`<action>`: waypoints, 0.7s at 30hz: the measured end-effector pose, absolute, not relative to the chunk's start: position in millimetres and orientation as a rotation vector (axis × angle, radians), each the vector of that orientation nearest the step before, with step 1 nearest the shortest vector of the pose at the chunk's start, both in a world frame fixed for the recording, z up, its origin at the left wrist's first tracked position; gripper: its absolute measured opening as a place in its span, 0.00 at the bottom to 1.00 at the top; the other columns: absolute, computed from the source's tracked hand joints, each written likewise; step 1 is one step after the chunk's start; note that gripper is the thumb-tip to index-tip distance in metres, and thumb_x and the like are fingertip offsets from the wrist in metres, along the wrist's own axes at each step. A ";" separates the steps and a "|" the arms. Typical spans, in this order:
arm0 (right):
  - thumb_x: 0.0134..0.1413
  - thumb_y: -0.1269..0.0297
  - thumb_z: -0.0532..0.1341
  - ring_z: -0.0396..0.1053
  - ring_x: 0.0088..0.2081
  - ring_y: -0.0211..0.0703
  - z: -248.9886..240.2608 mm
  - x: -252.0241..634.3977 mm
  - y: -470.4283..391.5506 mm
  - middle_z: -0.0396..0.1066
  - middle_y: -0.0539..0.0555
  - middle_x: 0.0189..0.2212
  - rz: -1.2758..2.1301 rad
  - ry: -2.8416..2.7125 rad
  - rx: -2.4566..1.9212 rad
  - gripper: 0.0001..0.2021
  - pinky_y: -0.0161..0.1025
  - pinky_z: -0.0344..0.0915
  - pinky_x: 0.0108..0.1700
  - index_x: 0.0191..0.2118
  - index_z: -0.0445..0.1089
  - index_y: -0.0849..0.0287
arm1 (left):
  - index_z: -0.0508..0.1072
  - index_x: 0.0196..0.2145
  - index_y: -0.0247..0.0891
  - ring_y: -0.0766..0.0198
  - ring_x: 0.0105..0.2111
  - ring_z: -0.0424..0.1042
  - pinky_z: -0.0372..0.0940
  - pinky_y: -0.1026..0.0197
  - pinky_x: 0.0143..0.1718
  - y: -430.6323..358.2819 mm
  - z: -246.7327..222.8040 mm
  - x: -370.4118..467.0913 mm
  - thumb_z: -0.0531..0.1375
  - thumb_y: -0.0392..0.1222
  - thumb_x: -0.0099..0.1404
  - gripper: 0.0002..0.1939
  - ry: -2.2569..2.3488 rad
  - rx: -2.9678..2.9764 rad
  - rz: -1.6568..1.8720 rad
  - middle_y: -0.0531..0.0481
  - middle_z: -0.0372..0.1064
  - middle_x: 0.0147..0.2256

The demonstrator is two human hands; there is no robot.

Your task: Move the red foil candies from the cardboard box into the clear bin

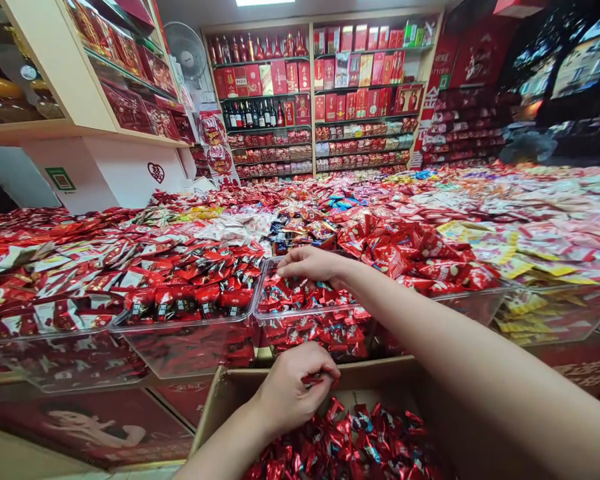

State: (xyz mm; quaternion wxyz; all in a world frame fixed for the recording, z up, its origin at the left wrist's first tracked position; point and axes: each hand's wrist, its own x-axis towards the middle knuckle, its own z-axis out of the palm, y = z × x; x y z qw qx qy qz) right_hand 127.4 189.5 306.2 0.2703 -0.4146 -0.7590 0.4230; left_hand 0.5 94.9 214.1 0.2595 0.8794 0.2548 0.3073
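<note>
My left hand (296, 385) is curled closed above an open cardboard box (219, 400). A bit of red wrapper shows between its fingers. Inside the box lie many shiny red wrapped candies (365, 433), some with blue marks. My right hand (310, 265) reaches over a clear plastic bin (259, 293) that holds similar red wrapped candies (300, 293). Its fingers are bent and drawn together just above the candies; whatever they hold is hidden.
Left of my hands, another clear bin (180, 327) holds red and black packets (195, 303). Larger red packets (430, 260) and yellow packets (525, 257) are heaped to the right. Shelves (313, 93) with bottles and boxes line the back, beside a fan (185, 52).
</note>
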 end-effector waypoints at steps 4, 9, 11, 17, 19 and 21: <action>0.46 0.53 0.56 0.53 0.18 0.28 304.9 129.4 192.3 0.61 0.47 0.20 1.132 -1.967 -1.058 0.14 0.29 0.52 0.20 0.27 0.64 0.62 | 0.69 0.27 0.33 0.66 0.29 0.65 0.60 0.64 0.32 92.9 214.4 0.1 0.51 0.26 0.52 0.09 0.706 2.389 0.827 0.46 0.67 0.27; 0.46 0.58 0.58 0.52 0.18 0.28 306.2 130.0 190.3 0.60 0.46 0.19 1.123 -1.987 -1.077 0.11 0.29 0.53 0.21 0.27 0.65 0.63 | 0.69 0.28 0.33 0.66 0.29 0.65 0.60 0.64 0.32 93.1 213.6 0.4 0.51 0.26 0.53 0.09 0.706 2.394 0.838 0.46 0.67 0.27; 0.45 0.59 0.59 0.52 0.18 0.28 303.3 130.2 191.9 0.61 0.46 0.19 1.122 -2.020 -1.103 0.11 0.29 0.52 0.21 0.27 0.66 0.63 | 0.69 0.27 0.34 0.66 0.29 0.65 0.60 0.64 0.33 93.5 212.9 0.5 0.51 0.26 0.53 0.09 0.706 2.385 0.832 0.46 0.67 0.27; 0.37 0.63 0.64 0.59 0.22 0.31 288.8 126.9 201.6 0.68 0.49 0.22 1.088 -2.228 -1.138 0.10 0.30 0.56 0.24 0.28 0.70 0.63 | 0.69 0.27 0.35 0.66 0.29 0.65 0.61 0.64 0.32 92.1 214.9 0.8 0.50 0.27 0.53 0.10 0.727 2.386 0.824 0.47 0.68 0.26; 0.34 0.61 0.65 0.60 0.21 0.33 285.1 124.3 202.4 0.68 0.48 0.20 1.065 -2.298 -1.165 0.12 0.30 0.55 0.23 0.28 0.71 0.62 | 0.69 0.27 0.35 0.66 0.29 0.65 0.61 0.63 0.32 91.5 215.5 1.0 0.50 0.27 0.53 0.10 0.732 2.395 0.830 0.47 0.68 0.26; 0.30 0.59 0.66 0.61 0.20 0.34 282.9 121.4 201.4 0.67 0.48 0.18 1.029 -2.338 -1.208 0.14 0.30 0.55 0.21 0.28 0.70 0.61 | 0.69 0.28 0.35 0.66 0.29 0.65 0.61 0.63 0.32 91.3 215.6 1.0 0.51 0.27 0.52 0.10 0.735 2.398 0.834 0.47 0.68 0.27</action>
